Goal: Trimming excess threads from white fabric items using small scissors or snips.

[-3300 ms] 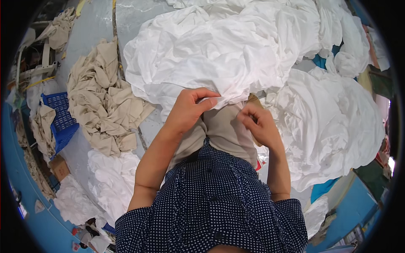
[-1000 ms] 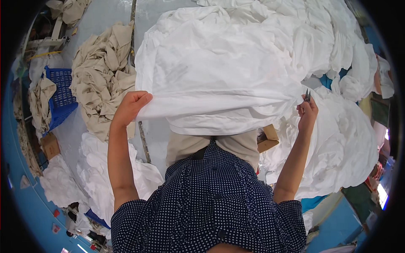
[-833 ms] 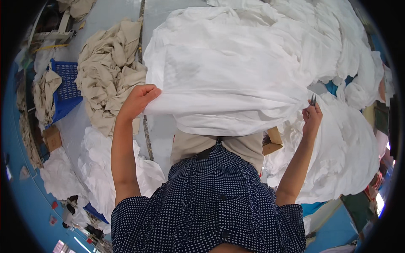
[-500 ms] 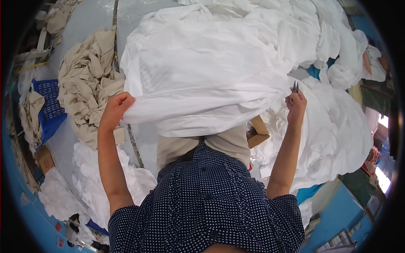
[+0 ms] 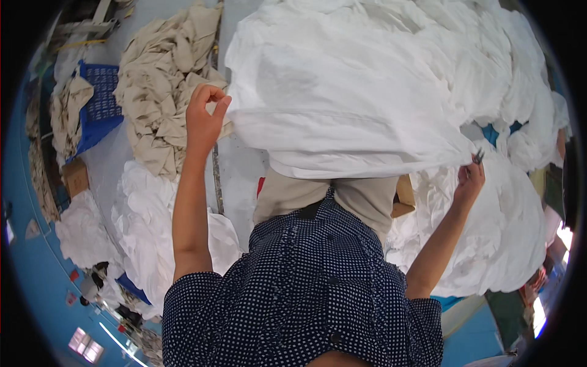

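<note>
A large white cloth (image 5: 342,137) spreads across in front of me, its near edge hanging over my lap. At its left edge is my left hand (image 5: 205,116), with the fingers curled and a gap between thumb and forefinger; it does not grip the cloth. On the right, my right hand (image 5: 469,177) is closed, with small dark thread snips (image 5: 479,156) sticking up from it, points away from me. The cloth's right corner is drawn taut to the fingers of that hand. The handles of the snips are hidden in my palm.
More white cloth (image 5: 489,232) is heaped at right. Beige cloth (image 5: 165,85) lies crumpled at left, beside a blue plastic basket (image 5: 101,92). Another white pile (image 5: 147,226) sits nearer left. A cardboard box (image 5: 403,197) shows by my right leg.
My left hand has loosened from a fist on the cloth's edge. The right hand has moved right and a little nearer, pulling the cloth corner along. The whole view has also shifted.
</note>
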A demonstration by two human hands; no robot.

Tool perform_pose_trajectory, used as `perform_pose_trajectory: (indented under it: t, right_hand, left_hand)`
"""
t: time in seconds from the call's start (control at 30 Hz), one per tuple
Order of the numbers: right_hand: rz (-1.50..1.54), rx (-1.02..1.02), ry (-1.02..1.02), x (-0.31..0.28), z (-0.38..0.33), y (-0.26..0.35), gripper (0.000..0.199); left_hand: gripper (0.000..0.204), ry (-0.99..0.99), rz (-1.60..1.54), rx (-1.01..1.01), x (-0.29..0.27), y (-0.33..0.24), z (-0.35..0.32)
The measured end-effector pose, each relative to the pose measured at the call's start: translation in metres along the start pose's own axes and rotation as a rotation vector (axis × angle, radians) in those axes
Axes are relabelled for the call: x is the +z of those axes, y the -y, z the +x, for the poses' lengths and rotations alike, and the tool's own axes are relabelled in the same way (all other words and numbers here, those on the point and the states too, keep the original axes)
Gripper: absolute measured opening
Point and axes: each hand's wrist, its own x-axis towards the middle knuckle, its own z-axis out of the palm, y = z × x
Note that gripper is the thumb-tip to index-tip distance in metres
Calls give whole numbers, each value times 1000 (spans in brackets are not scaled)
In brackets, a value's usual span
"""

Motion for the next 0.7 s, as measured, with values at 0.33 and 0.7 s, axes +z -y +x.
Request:
perform_pose_trajectory:
  t: [0.33,0.7]
  right_hand:
    - [-19,-87,20,-9,-12,23,23]
    - [-40,-122,4,-23,-8,57,23]
  left_hand:
    - [18,112,6,42,31,-2,-76]
    - [73,186,257,17,52,60,-53]
